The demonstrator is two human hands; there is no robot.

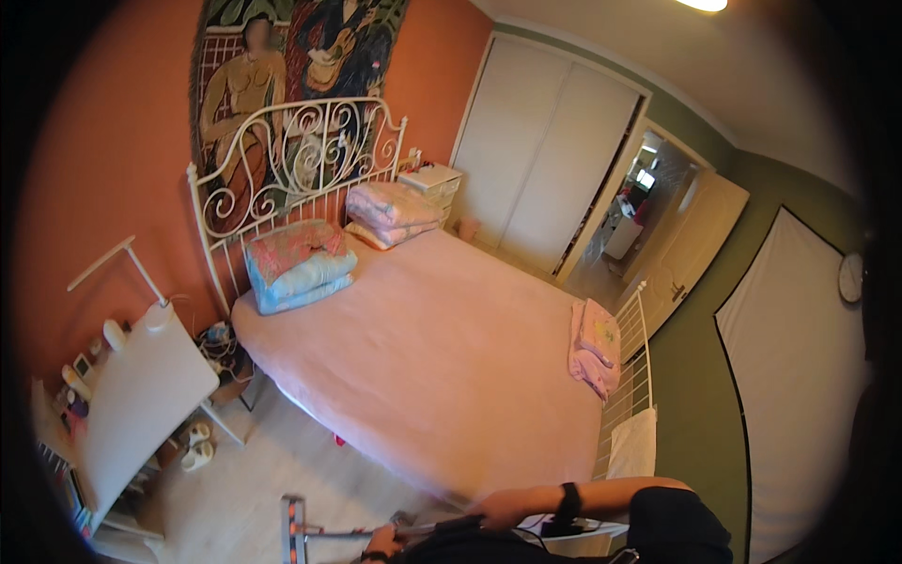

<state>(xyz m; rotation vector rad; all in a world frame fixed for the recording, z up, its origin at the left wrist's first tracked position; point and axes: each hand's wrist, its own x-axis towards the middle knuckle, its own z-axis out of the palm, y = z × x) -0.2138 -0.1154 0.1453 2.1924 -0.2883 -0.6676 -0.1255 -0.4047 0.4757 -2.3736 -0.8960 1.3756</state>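
Low in the head view, I hold a pole (338,535) with a dark grip section; it lies nearly level. At its left end is a narrow grey head (294,528) with orange marks, set crosswise. Its exact kind I cannot make out. My left hand (383,540) is closed round the pole near the lower edge. My right hand (503,508), with a black band on its wrist, is closed on the dark grip farther right; its fingers are partly hidden. Just beyond both hands is the near end of the bed (451,348), covered by a pink sheet.
Folded bedding in blue (299,282) and pink (390,211) lies by the white headboard (301,155). Pink folded cloth (595,348) rests near the footboard rails (642,376). A white desk (155,385) stands left, with slippers (197,448) on the floor beside it. A door (691,254) stands ajar.
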